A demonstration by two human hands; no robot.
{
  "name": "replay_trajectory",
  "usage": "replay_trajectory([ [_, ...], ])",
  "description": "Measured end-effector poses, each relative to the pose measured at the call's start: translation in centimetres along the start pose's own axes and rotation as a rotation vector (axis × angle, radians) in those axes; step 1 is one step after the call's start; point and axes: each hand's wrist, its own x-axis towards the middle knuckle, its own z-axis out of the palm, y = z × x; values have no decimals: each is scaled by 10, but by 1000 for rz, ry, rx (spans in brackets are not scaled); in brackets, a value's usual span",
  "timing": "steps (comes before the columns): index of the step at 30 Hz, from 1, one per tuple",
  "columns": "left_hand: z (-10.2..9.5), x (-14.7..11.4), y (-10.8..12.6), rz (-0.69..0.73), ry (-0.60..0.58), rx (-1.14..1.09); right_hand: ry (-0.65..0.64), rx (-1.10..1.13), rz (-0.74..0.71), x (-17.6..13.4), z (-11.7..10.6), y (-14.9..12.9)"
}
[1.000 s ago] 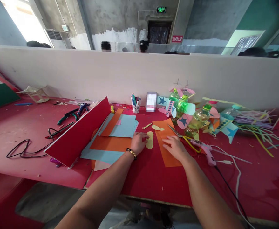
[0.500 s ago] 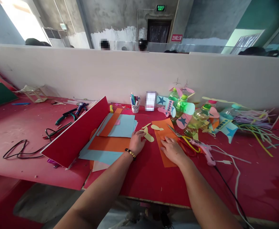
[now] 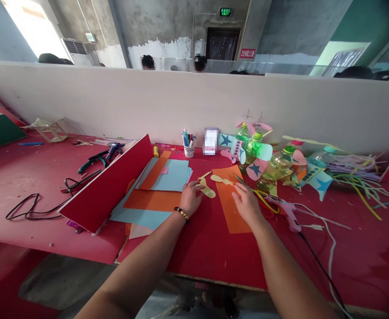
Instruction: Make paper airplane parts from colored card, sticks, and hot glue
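My left hand, with a beaded bracelet at the wrist, rests on the table. Its curled fingers are closed on the near side of a pale yellow paper propeller. My right hand hovers low over an orange paper sheet, thumb and forefinger apart. Close to its fingertips lies a second pale yellow propeller-shaped piece, flat on the orange sheet; whether they touch, I cannot tell. Scissors with red and yellow handles lie partly hidden behind the right hand, beside a pink glue gun.
Blue and orange paper sheets lie left of my hands, against a leaning red board. A pen cup and a phone stand at the back. Decorated bottles and fuzzy stems fill the right. Pliers lie left.
My right hand has lifted from lying flat on the orange sheet and turned on its side, uncovering more of the second yellow piece. My left hand stays in place.
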Motion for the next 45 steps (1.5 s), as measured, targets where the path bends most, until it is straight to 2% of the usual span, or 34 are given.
replay_trajectory([
  [3,-2,0,1,-18,57,-85,216,314,103,4,-10,6],
  [7,-7,0,6,-32,157,-289,418,913,287,4,-16,6],
  [10,-11,-1,15,-45,157,-560,424,1296,394,4,-13,-2],
  [13,-13,-5,25,-88,-35,-882,322,1444,449,2,-8,-13],
  [17,-10,-10,34,-184,-365,-1136,189,1459,463,0,-3,-27],
  [20,-6,-11,32,-258,-451,-1161,112,1464,448,-1,-4,-30],
  [27,-4,-7,22,-236,-476,-1003,59,1125,507,0,-13,-24],
  [31,-5,-5,18,-298,-410,-1008,-2,1111,505,0,-16,-18],
  [35,-5,-4,14,-277,-438,-948,-104,1043,477,-1,-17,-18],
  [37,-5,-5,14,-291,-432,-957,-88,1016,471,-2,-16,-18],
  [43,-3,-8,20,-400,-488,-1090,93,1025,472,-2,-10,-20],
  [45,-2,-9,21,-427,-459,-1068,110,1030,467,-2,-8,-22],
])
